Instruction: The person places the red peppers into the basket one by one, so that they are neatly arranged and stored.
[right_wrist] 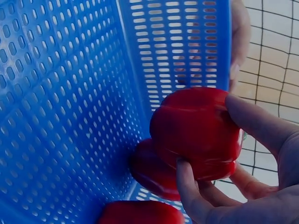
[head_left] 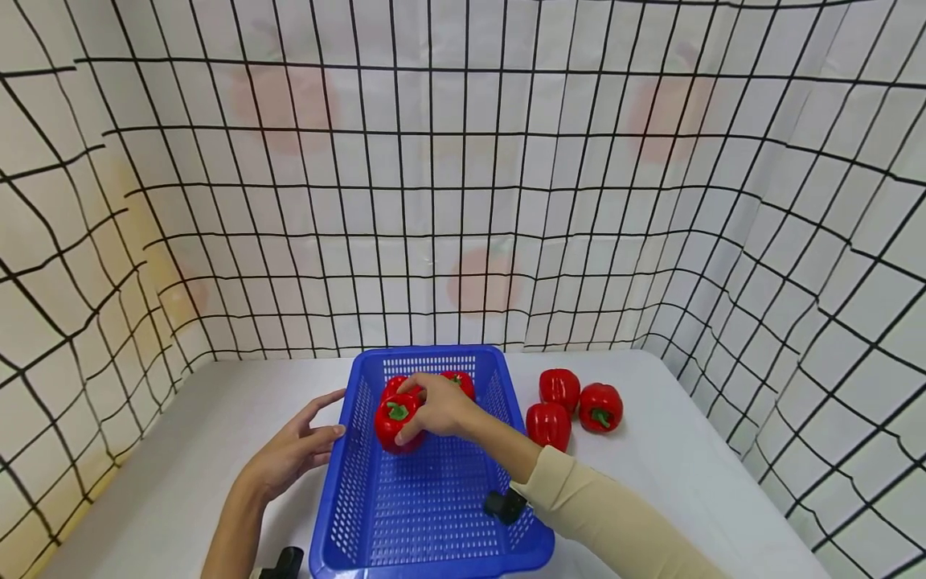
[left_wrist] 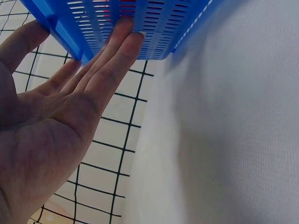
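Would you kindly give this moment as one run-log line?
right grip: holds red pepper over blue basket's floor | left grip: touches basket's outer side | table: three peppers right of basket

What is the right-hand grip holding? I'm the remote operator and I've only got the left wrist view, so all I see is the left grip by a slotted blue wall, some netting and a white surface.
Observer: The right-hand grip holds a red bell pepper inside the blue basket.
Operator: Are there any other peppers in there with it?
Observer: Yes, two more red ones toward the far end: a left pepper, partly hidden, and a right pepper.
Operator: And how many are outside the basket?
Observer: Three loose peppers, also red, sit grouped on the white table, to the right of the basket.
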A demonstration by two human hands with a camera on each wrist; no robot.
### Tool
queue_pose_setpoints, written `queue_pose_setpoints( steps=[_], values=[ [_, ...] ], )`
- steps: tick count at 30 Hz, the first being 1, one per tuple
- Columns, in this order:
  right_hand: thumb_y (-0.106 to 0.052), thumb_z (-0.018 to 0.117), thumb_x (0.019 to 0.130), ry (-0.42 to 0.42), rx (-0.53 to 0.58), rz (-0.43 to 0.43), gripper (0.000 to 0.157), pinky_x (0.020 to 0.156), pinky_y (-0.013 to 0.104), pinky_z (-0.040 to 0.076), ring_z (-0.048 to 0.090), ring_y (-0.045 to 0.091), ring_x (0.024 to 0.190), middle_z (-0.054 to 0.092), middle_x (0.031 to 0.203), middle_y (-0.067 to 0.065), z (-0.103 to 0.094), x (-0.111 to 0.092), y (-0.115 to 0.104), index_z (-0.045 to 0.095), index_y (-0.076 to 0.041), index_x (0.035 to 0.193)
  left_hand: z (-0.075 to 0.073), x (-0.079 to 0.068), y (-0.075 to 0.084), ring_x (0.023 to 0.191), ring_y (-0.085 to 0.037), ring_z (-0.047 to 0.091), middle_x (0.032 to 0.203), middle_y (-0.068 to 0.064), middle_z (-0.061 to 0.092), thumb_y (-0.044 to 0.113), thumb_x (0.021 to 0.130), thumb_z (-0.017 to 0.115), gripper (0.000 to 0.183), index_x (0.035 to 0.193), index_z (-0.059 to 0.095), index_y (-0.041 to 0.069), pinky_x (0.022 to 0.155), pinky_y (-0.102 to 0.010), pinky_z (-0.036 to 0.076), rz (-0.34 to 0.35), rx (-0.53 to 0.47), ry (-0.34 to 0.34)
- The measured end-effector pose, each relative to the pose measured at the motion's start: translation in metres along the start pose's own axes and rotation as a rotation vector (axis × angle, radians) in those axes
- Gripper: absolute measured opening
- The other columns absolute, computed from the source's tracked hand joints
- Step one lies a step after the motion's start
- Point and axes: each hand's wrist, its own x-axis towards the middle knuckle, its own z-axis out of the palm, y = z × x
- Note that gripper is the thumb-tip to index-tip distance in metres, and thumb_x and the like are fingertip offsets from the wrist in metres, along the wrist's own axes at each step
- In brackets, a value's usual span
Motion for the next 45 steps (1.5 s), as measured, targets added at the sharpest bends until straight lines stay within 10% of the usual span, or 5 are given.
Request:
queue_pose_setpoints(
  steps=[45],
  values=[
    [-0.007,0.095,0.063,-0.007,-0.036,0.042,0.067,0.094,0.051,0.058,0.062,0.030,0.111,0.067,0.120,0.010,0.031,0.004,0.024,0.066,-0.019,0.121,0.000,-0.001,0.000,0.114,-0.035,0.070,0.146,-0.029,0.052,0.029,0.100,0.063,0.079,0.163,0.014,0.025,0.100,-0.048,0.055,-0.011,0.027,0.003]
  ],
)
